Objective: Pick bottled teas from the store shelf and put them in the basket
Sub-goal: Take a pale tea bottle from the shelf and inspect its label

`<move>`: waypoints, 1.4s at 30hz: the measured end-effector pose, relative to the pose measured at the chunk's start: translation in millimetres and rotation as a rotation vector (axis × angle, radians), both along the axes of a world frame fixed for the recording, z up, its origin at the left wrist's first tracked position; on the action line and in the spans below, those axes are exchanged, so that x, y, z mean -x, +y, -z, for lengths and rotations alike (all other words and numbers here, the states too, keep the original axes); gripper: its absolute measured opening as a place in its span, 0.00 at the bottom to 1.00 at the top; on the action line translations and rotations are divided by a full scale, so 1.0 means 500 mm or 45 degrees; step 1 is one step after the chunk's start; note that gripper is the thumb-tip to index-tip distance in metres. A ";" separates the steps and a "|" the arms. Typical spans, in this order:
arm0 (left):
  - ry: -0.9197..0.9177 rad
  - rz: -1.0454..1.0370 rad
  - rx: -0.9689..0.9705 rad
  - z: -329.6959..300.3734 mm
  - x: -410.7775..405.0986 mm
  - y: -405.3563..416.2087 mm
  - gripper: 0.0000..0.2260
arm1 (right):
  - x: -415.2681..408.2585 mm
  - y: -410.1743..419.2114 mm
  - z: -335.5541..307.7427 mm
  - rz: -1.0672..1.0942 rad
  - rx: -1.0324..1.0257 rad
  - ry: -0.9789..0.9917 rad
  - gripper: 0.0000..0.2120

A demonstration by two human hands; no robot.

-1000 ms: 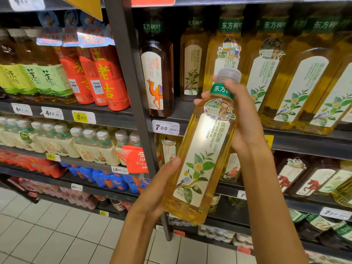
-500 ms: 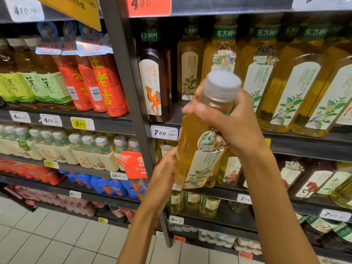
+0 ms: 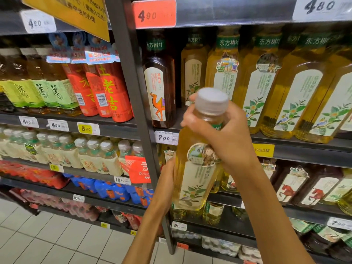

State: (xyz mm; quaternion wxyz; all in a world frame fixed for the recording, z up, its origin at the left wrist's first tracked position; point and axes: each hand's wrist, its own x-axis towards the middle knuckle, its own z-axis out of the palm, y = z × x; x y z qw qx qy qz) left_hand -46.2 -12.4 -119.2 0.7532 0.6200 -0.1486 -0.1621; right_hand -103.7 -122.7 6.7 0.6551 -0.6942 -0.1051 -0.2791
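Note:
A golden tea bottle [image 3: 196, 180] with a grey cap and a pale leaf label is held upright in front of the shelf, its cap tipped toward me. My right hand [image 3: 226, 138] grips its neck and shoulder just under the cap. My left hand [image 3: 167, 180] holds the bottle's left side lower down. Several matching golden tea bottles [image 3: 297, 96] stand in a row on the shelf [image 3: 304, 147] behind. No basket is in view.
A dark tea bottle with a camel label [image 3: 159, 88] stands by the grey shelf upright [image 3: 133, 88]. Red bottles [image 3: 106, 90] and green-label bottles [image 3: 38, 88] fill the left bay. Lower shelves hold more drinks; pale floor tiles [image 3: 47, 242] lie below left.
The bottle has turned from slanted with its label facing me to upright with the cap toward me, and come closer. My right hand closed further round the neck; my left slid along the side.

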 end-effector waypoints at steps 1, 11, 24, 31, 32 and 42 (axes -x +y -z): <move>0.034 0.064 0.038 -0.005 0.002 0.005 0.18 | -0.006 -0.002 0.001 0.052 -0.083 0.053 0.13; 0.356 0.279 0.204 -0.028 0.056 0.019 0.20 | -0.063 -0.047 0.009 0.032 -0.059 0.330 0.13; 0.343 0.303 0.121 -0.056 0.051 0.059 0.26 | -0.056 -0.050 0.003 -0.088 -0.412 0.190 0.11; 0.328 0.276 0.129 -0.044 0.076 0.054 0.37 | -0.063 -0.047 -0.025 -0.168 -0.373 0.178 0.17; 0.359 0.260 0.187 -0.045 0.078 0.051 0.35 | -0.066 -0.051 -0.023 -0.207 -0.389 0.177 0.18; 0.357 0.367 0.307 -0.063 0.081 0.066 0.28 | -0.080 -0.033 0.016 -0.309 -0.635 0.106 0.22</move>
